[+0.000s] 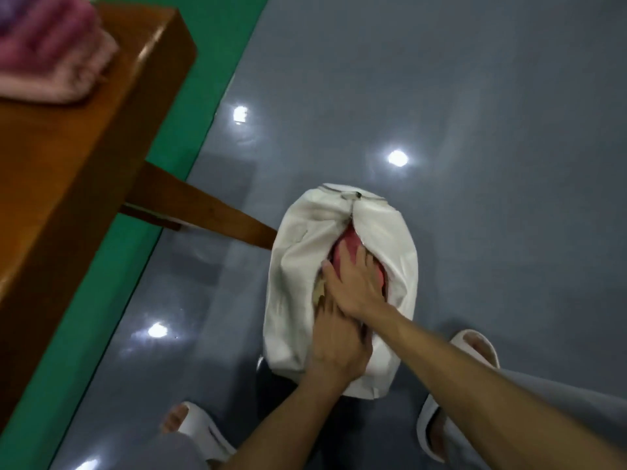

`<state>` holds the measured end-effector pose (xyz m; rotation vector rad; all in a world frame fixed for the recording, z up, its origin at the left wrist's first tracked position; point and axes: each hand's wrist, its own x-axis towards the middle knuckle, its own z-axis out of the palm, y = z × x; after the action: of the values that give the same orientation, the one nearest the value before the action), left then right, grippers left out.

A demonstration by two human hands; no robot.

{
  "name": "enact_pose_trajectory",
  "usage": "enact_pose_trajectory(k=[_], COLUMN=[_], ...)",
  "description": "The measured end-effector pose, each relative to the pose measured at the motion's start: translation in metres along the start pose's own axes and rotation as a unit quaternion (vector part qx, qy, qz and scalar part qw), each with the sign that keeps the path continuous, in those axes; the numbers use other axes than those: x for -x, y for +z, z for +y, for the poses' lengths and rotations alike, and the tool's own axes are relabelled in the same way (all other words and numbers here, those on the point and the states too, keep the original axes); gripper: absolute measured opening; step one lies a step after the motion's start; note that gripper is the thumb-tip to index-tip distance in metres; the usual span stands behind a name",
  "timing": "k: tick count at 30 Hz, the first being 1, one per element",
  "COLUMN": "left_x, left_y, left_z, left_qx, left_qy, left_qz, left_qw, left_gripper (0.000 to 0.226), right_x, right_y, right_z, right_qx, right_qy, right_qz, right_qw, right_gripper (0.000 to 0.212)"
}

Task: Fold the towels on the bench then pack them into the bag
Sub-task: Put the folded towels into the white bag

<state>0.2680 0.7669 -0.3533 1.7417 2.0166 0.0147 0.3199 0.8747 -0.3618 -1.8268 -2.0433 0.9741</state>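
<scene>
Head view: your right hand (356,286) spread flat on soft, squishy towel (349,247) under it, inside bag (305,239); left hand (339,351) grip unclear; hold folded edges.

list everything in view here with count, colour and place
bench: one, brown wood, left
folded towels: stack, pink, far end of bench, count unclear
bag: one, white, open, on floor
packed towel: one, pink, inside bag opening
floor: grey, with green strip beside bench
slippers: two, white, on the feet
trousers: grey, lower edge
right hand: one, flat on packed towel
left hand: one, at bag opening, fingers partly hidden
</scene>
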Motion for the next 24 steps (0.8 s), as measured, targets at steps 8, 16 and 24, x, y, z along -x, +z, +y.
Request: enact_pose_trajectory(k=[8,16,24], left_x=[0.043,0.087,0.069], left_y=[-0.11,-0.295,-0.403], left_z=[-0.021,-0.084,-0.163], left_qx=[0.029,0.095,0.177], left_qy=[0.066,-0.097,-0.188], left_qz=[0.092,0.306,0.39], left_qw=[0.993,0.942,0.884], left_gripper=[0.066,0.076,0.084], right_x=[0.051,0.055,0.008], right_y=[-0.088,-0.144,-0.165], right_z=[-0.08,-0.239,-0.371], right_qx=[-0.075,-0.065,-0.096], right_qy=[0.014,-0.151,-0.255], right_qz=[0.034,0.032,0.071], right_qw=[0.996,0.986,0.959], right_gripper=[0.086,0.089,0.093])
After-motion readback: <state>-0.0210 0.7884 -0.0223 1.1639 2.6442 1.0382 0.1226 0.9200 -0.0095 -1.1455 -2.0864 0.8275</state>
